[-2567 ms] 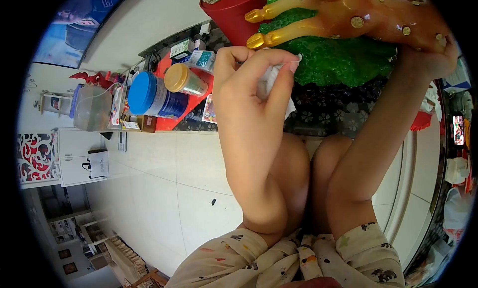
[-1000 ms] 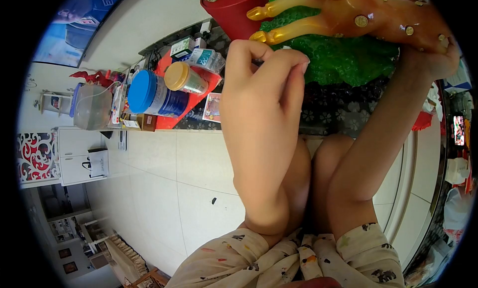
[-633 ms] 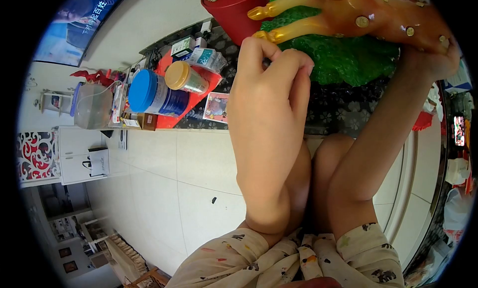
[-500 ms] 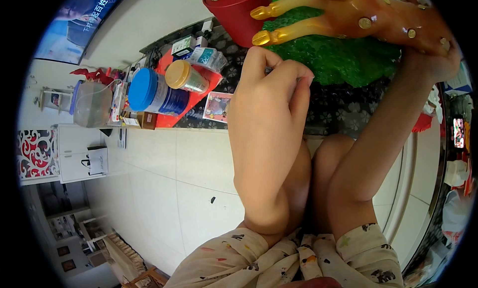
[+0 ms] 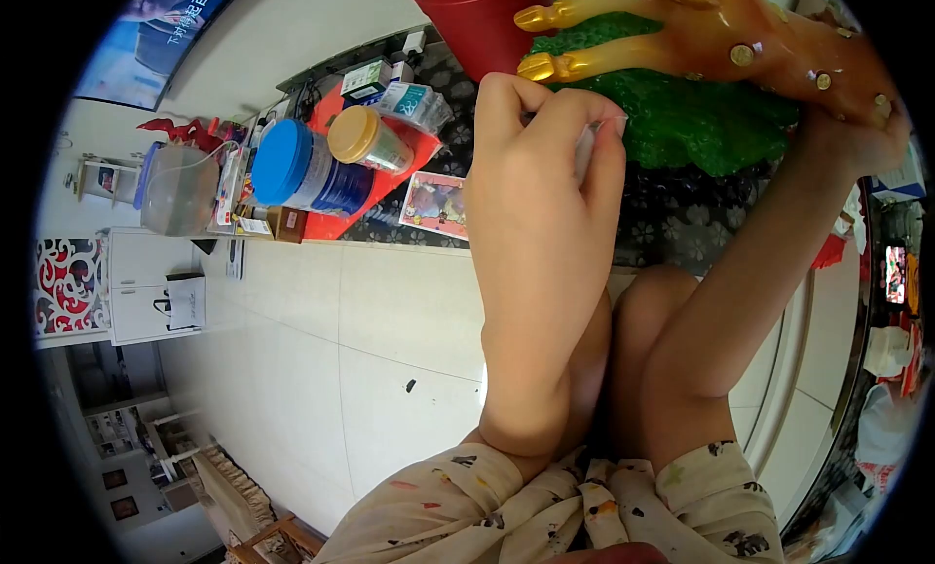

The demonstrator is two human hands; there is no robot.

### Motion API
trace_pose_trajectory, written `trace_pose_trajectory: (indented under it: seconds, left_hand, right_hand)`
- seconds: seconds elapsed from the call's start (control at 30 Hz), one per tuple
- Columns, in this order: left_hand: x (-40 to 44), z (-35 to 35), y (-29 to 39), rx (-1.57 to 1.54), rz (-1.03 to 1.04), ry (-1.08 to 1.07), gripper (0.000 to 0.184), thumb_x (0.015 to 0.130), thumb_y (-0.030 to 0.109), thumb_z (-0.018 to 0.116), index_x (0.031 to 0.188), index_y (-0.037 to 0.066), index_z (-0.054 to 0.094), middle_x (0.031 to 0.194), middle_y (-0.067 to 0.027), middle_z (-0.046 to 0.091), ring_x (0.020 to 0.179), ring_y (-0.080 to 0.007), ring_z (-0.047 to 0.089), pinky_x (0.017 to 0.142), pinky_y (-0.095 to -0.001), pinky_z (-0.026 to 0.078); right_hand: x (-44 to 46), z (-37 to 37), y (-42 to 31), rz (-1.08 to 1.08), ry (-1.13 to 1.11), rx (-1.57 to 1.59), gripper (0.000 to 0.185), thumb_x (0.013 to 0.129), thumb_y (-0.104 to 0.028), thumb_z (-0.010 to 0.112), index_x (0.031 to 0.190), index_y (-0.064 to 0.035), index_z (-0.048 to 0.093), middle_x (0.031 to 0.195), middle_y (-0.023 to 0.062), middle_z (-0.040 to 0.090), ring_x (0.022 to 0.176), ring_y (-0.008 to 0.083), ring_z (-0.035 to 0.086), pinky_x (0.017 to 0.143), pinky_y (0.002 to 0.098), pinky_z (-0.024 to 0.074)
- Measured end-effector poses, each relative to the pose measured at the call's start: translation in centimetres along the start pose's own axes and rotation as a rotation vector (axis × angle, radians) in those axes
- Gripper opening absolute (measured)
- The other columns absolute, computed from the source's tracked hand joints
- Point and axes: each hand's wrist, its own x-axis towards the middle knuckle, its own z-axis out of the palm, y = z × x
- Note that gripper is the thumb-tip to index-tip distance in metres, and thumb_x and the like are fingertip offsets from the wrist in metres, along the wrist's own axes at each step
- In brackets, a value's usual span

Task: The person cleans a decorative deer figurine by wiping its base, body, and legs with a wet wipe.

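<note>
My left hand (image 5: 545, 165) is closed in a pinch in the middle of the view. A bit of thin white material (image 5: 585, 147), like tissue, shows between its fingers; most of it is hidden. Just above the knuckles is a glossy amber ornament (image 5: 696, 43) with gold tips and round gold coins on its surface. A lumpy green translucent base (image 5: 672, 126) lies beneath that ornament. At the far right, my right hand (image 5: 872, 143) grips the ornament's end from below, its fingers mostly hidden.
On the dark floral tabletop stand a red bucket (image 5: 482, 23), a blue-lidded tub (image 5: 292, 169), a yellow-lidded jar (image 5: 368, 140), small boxes (image 5: 366, 81) and a picture card (image 5: 435, 206). A screen (image 5: 156, 43) hangs at upper left. Pale floor tiles (image 5: 292, 301) lie below.
My left hand has shifted slightly up and right, and the white material in it shows more. The ornament and the surroundings have shifted a little in view; my right hand stays on the ornament's end.
</note>
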Motion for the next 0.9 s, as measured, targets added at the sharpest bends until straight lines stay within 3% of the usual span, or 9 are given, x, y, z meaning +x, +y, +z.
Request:
trace_pose_trajectory:
  seconds: [0.1,0.17,0.27,0.57,0.9]
  left_hand:
    - [0.0,-0.2,0.1,0.012,0.011,-0.008,0.006,0.086,0.000,0.071,0.092,0.002,0.070,0.095,-0.0135,0.054,0.079,-0.0344,0.061,0.066,-0.0427,0.049]
    - [-0.1,-0.2,0.2,0.034,0.026,-0.009,0.006,0.086,0.000,0.071,0.091,0.002,0.070,0.095,-0.0134,0.054,0.079,-0.0344,0.061,0.066,-0.0422,0.049]
    - [-0.3,0.2,0.5,0.016,0.006,-0.020,0.005,0.087,0.000,0.071,0.091,0.002,0.069,0.096,-0.0135,0.053,0.077,-0.0347,0.061,0.065,-0.0421,0.050]
    - [-0.4,0.5,0.4,0.063,0.046,-0.027,0.003,0.088,0.000,0.069,0.091,0.000,0.068,0.098,-0.0147,0.054,0.079,-0.0366,0.063,0.065,-0.0437,0.050]
    - [-0.9,-0.4,0.4,-0.069,-0.039,-0.017,0.004,0.090,0.000,0.067,0.092,-0.002,0.070,0.094,-0.0151,0.058,0.081,-0.0342,0.062,0.070,-0.0409,0.049]
  right_hand:
    - [-0.4,0.4,0.3,-0.033,-0.029,-0.046,0.041,0.085,-0.031,0.054,0.104,0.0022,0.069,0.102,0.0174,0.070,0.093,0.0316,0.070,0.084,0.0467,0.0577]
    - [1.5,-1.9,-0.2,0.096,-0.097,0.064,0.039,0.085,-0.030,0.055,0.102,0.0022,0.069,0.101,0.0174,0.070,0.093,0.0316,0.070,0.083,0.0465,0.0582]
    - [0.5,-0.7,-0.4,0.047,0.016,0.016,0.037,0.084,-0.028,0.056,0.101,0.0021,0.069,0.100,0.0176,0.069,0.092,0.0314,0.070,0.082,0.0462,0.0587]
    - [1.2,-1.6,-0.1,0.048,-0.093,0.087,0.037,0.084,-0.028,0.056,0.100,0.0017,0.069,0.099,0.0175,0.069,0.091,0.0313,0.070,0.082,0.0465,0.0581]
    - [-0.4,1.3,-0.5,0.028,0.169,0.044,0.042,0.085,-0.030,0.056,0.110,0.0024,0.068,0.108,0.0178,0.069,0.098,0.0326,0.069,0.088,0.0476,0.0575]
